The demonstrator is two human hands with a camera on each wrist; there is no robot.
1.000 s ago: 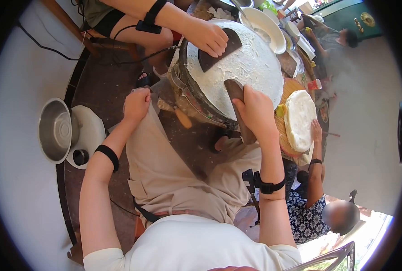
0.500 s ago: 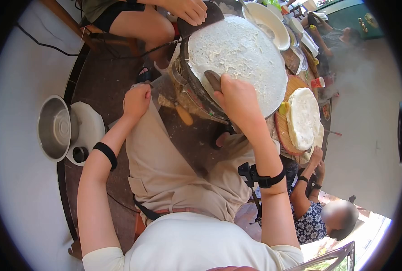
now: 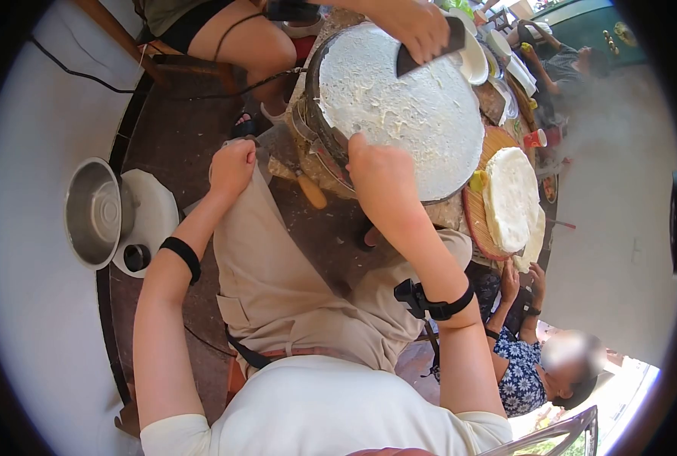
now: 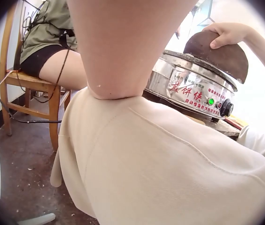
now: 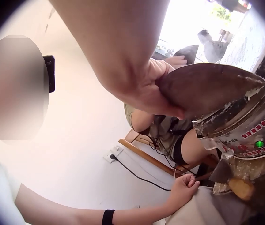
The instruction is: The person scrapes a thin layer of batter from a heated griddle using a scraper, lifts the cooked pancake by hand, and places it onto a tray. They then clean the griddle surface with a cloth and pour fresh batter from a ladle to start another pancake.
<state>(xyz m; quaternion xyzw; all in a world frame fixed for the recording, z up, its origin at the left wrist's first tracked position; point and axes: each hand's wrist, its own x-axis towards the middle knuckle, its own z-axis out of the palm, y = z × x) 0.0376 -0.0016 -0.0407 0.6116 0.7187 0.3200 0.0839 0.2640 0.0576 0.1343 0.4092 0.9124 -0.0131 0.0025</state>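
A round steel griddle [image 3: 319,125] carries a spread layer of white batter [image 3: 407,99]. My right hand [image 3: 375,169] is at its near rim and grips a brown half-round scraper [image 5: 207,89], whose edge lies on the rim. In the head view my hand hides the scraper. My left hand [image 3: 230,167] rests as a closed fist on my left knee and holds nothing. Another person's hand [image 3: 418,23] presses a dark scraper [image 3: 430,45] on the far side of the batter.
A stack of white flat cakes [image 3: 509,199] lies on a round woven tray right of the griddle. A metal bowl [image 3: 93,214] and a white plate [image 3: 156,220] sit on the floor at left. A wooden chair [image 4: 34,86] stands beyond my knee. A seated person is at lower right.
My right hand slid the scraper left along the near side of the griddle to its rim. The other person's scraper swept from the left side to the far right. My left fist stayed put.
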